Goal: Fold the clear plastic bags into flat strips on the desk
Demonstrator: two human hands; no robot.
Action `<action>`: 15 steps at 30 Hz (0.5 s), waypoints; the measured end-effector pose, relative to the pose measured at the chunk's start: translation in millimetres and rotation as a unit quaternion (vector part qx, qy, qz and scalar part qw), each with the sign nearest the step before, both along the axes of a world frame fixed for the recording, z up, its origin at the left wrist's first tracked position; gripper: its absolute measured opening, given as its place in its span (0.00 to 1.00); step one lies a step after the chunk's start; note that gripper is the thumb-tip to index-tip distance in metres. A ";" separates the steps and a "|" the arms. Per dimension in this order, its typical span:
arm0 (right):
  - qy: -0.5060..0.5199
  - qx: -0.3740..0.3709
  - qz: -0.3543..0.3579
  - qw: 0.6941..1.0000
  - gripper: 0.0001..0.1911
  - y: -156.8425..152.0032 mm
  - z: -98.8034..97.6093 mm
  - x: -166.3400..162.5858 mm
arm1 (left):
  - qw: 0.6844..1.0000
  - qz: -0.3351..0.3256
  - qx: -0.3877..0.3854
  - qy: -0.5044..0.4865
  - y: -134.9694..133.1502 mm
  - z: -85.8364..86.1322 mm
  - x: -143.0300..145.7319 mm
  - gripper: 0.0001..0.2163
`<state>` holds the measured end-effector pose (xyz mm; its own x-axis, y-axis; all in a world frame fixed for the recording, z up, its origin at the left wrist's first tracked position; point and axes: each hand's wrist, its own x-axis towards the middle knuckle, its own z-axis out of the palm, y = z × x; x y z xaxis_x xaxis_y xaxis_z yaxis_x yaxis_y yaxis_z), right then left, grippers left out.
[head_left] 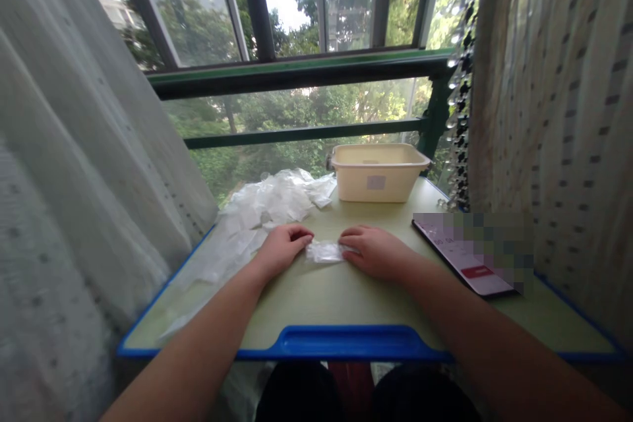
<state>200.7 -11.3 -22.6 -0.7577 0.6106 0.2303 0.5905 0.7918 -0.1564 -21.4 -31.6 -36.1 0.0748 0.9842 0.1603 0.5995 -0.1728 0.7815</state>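
Observation:
A small bundle of clear plastic bags (324, 252) lies on the table between my two hands. My left hand (281, 249) is closed, thumb and fingertips together at the bundle's upper left corner. On the other end, my right hand (373, 250) grips the plastic between thumb and bent fingers. How many layers the bundle has, I cannot tell. Behind and left of my left hand spreads a large loose pile of clear plastic bags (277, 198), reaching down the table's left side.
A cream plastic bin (378, 181) with a small label stands at the back of the pale table (326, 303), which has a blue rim. To the right lies a phone (465, 257), partly blurred out. Curtains (548, 112) hang on both sides, with a window behind.

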 end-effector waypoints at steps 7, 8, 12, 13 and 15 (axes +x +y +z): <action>0.013 0.002 0.010 1.000 0.15 3.0 -2.5 1.3 | 0.997 0.064 0.036 0.030 -9.2 7.8 -9.2 0.15; 0.014 0.002 0.010 1.000 0.15 3.2 -2.7 1.2 | 0.992 0.059 0.086 0.071 -14.2 10.4 -7.8 0.15; 0.016 0.009 0.009 1.000 0.16 3.0 -3.6 0.0 | 0.950 -0.112 0.195 0.217 -33.7 13.3 6.1 0.20; 0.016 0.009 0.008 1.000 0.17 2.8 -4.0 -0.3 | 0.942 -0.146 0.178 0.243 -36.4 11.7 9.3 0.22; 0.015 0.002 0.003 1.000 0.18 2.8 -5.4 -0.2 | 0.933 -0.181 0.129 0.284 -38.0 7.7 12.5 0.24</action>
<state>200.5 -8.5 -28.1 -0.7539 0.6050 0.2563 0.5807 0.7960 -0.1707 -8.9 -69.6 -28.5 0.5392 0.8124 0.2219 0.7701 -0.5823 0.2607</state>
